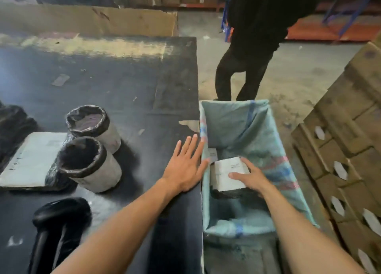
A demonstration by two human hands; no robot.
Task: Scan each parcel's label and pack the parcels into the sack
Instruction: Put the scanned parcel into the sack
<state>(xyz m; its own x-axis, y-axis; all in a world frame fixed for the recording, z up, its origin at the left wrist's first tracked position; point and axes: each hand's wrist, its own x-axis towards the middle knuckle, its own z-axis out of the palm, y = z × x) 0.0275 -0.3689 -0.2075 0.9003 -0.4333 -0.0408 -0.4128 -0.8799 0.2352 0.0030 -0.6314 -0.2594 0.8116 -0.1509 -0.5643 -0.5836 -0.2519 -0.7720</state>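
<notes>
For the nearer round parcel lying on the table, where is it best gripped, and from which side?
Grip the nearer round parcel around its pale curved body, coming from above. It lies tilted on its side, black-wrapped end up, touching the far round parcel and flat parcel, so its top is freest.

A worn black table (123, 83) was seen filling the left side, with a cardboard sheet (88, 19) stood up behind its far edge. Far right of that, a person in dark clothes (253, 46) was standing on the concrete floor (299, 71). Stacked cardboard boxes (346, 160) were piled along the right.
</notes>
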